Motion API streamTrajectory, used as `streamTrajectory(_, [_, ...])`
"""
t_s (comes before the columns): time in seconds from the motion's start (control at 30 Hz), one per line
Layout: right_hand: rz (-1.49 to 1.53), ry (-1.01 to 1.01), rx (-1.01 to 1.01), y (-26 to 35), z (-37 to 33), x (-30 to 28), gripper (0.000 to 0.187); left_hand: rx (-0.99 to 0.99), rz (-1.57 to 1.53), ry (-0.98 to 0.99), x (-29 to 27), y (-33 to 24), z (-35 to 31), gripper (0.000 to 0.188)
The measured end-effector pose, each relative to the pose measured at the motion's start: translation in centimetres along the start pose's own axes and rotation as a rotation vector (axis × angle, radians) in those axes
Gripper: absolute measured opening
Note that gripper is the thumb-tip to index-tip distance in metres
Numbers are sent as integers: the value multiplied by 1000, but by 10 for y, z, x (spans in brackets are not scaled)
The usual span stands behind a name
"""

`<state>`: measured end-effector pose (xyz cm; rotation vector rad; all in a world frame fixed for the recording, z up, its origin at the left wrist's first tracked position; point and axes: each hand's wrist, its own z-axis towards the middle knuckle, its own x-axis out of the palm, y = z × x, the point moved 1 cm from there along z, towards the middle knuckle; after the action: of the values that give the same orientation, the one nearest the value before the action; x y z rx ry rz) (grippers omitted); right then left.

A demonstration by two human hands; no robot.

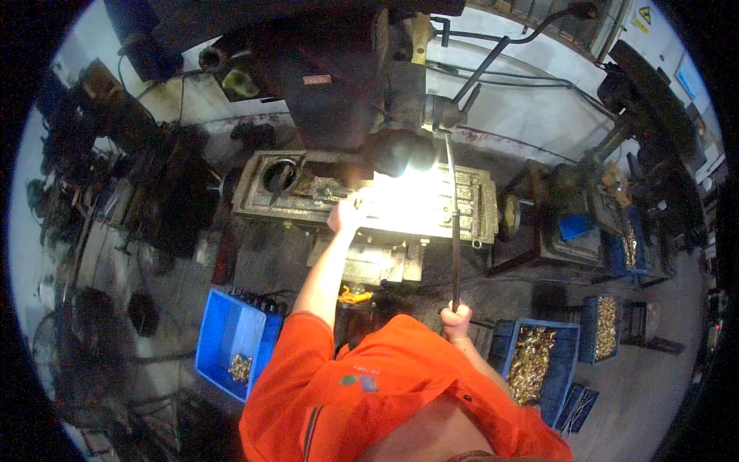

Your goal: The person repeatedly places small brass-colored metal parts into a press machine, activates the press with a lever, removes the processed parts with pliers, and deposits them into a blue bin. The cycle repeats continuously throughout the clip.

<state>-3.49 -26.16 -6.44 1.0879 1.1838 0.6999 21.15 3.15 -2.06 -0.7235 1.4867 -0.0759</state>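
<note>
My right hand (456, 319) is wrapped round the lower end of a long lever (456, 254), which runs up to the machine's head. Stretched forward, my left hand (344, 215) is at the front edge of the metal machine table (481, 196). Its fingers look bent together by the brightly lit work area; glare hides what they hold, if anything. Just beyond that hand hangs the dark machine head (400, 150), with a strong light under it. A round opening (281, 177) lies at the table's left end.
Right of me stands a blue crate (566, 346) of brass-coloured parts; another filled crate (606, 327) is farther right. At left, a tilted blue bin (223, 331) holds a few similar parts. A yellow-orange object (354, 296) lies below the table. Dark machinery (154, 192) crowds the left.
</note>
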Motion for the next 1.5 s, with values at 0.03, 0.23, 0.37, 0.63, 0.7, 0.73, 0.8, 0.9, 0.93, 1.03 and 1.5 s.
streamTrajectory(0.03, [1,-3,-4,-1,0,0,19,1,4,1,0,-1,0,55])
streamTrajectory(0.23, [3,-7,17,-14,2,3,18,-4,7,-6,-4,-3,-3,53])
streamTrajectory(0.37, [8,-13,25,3,4,3,19,-4,-40,2,-6,-3,-4,53])
streamTrajectory(0.63, [26,27,53,33,-13,-11,20,36,-45,-31,-3,3,-1,54])
streamTrajectory(0.7, [-48,28,-17,39,-24,-21,18,48,-3,-36,2,5,2,55])
streamTrajectory(0.73, [48,67,101,47,-33,-29,18,51,6,-32,2,4,1,56])
streamTrajectory(0.8, [-56,1,152,52,-48,-39,17,47,-21,-56,6,4,3,54])
streamTrajectory(0.9, [-423,-64,36,101,-66,-60,19,44,-56,0,7,4,3,54])
streamTrajectory(0.93, [-336,18,111,125,-70,-70,17,46,-57,-2,6,5,4,54])
streamTrajectory(1.03, [434,237,513,180,-84,-108,8,52,-59,-9,4,12,7,54])
streamTrajectory(1.5, [886,-96,156,157,-95,-99,42,183,-158,293,-5,21,13,48])
